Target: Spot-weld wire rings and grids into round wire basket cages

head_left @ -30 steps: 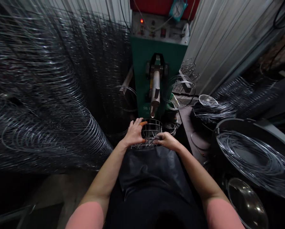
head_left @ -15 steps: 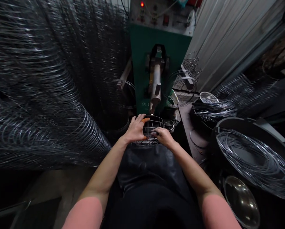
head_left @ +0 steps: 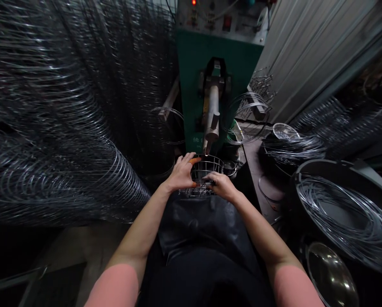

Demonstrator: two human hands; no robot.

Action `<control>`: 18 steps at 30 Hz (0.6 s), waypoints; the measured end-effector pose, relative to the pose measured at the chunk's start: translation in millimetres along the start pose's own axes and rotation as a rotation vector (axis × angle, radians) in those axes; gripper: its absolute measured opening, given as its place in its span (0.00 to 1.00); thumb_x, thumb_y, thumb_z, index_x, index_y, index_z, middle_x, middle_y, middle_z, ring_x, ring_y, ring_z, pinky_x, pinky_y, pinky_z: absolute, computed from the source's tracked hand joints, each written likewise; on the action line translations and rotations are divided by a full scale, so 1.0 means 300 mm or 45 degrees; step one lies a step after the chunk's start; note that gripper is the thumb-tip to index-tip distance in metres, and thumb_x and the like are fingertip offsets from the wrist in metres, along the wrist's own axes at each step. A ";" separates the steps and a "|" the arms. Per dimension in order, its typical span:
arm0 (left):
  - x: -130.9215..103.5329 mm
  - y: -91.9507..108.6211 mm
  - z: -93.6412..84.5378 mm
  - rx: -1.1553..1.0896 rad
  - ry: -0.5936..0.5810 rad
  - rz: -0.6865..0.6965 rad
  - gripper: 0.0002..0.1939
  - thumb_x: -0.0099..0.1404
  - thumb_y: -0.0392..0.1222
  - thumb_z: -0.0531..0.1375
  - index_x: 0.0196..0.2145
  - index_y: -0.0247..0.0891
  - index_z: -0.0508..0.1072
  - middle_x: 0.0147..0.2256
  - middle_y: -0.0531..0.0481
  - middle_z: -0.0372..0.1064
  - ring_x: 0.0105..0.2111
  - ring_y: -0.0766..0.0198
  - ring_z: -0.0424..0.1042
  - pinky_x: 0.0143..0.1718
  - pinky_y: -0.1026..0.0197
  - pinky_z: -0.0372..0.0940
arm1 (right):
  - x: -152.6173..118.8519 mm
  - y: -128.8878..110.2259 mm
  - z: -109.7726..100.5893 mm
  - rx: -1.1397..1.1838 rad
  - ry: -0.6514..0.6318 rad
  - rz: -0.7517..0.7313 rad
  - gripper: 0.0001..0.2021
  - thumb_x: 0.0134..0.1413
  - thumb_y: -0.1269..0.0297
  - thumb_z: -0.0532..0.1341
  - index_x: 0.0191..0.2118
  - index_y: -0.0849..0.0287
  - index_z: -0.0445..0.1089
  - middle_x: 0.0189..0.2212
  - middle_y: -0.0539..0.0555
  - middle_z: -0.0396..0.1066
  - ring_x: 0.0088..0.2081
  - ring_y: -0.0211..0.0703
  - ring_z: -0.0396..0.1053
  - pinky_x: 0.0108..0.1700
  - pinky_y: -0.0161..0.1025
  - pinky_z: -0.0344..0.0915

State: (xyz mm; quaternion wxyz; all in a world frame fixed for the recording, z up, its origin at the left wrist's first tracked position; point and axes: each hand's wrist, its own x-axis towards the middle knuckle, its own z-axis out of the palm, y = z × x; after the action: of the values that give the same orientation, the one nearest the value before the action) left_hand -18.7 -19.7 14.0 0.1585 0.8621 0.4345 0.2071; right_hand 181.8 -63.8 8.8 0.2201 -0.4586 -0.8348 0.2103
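Note:
A round wire basket [head_left: 212,164] stands under the tip of the machine's metal arm [head_left: 212,106], close to my lap. My left hand [head_left: 182,172], with orange covers on thumb and a finger, grips the basket's left side. On the near right, my right hand [head_left: 221,184] is closed at the basket, its fingers pinching something dark and small that I cannot make out. A small bright spot shows where the arm's tip meets the basket's far rim.
Tall stacks of wire rings [head_left: 114,170] fill the left. Behind the basket rises the green machine [head_left: 191,64]. At the right are a large tub [head_left: 295,187] holding wire rings, a shiny metal bowl [head_left: 331,273] and a bench edge [head_left: 253,170].
The view has shifted slightly, so the machine and tub appear farther right. My left hand keeps its grip, and my right hand's fingers have shifted a little at the basket.

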 end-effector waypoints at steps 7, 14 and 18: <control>-0.004 -0.015 0.023 -0.010 0.005 -0.029 0.47 0.40 0.49 0.69 0.57 0.35 0.59 0.62 0.34 0.48 0.62 0.44 0.48 0.61 0.42 0.45 | -0.009 0.012 0.022 -0.055 0.018 -0.044 0.19 0.44 0.82 0.62 0.43 0.60 0.72 0.39 0.55 0.72 0.41 0.43 0.71 0.42 0.36 0.66; 0.035 -0.045 0.037 -0.076 0.029 -0.022 0.48 0.40 0.50 0.70 0.57 0.37 0.59 0.62 0.35 0.49 0.62 0.44 0.48 0.61 0.41 0.45 | 0.022 0.038 0.019 -0.094 0.073 -0.074 0.17 0.45 0.82 0.62 0.42 0.60 0.73 0.37 0.55 0.72 0.40 0.42 0.71 0.42 0.35 0.67; 0.072 -0.065 0.045 -0.115 0.065 -0.035 0.48 0.38 0.48 0.71 0.57 0.40 0.59 0.62 0.37 0.49 0.62 0.45 0.49 0.61 0.42 0.46 | 0.056 0.051 0.001 -0.111 0.094 -0.055 0.15 0.47 0.82 0.61 0.40 0.61 0.73 0.37 0.56 0.72 0.40 0.42 0.71 0.42 0.36 0.66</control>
State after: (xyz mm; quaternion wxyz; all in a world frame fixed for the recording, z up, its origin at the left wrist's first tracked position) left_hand -13.8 7.9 -1.7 0.1890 0.8425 0.4405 0.2460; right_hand 183.7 -42.0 3.0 0.2350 -0.4570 -0.8443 0.1519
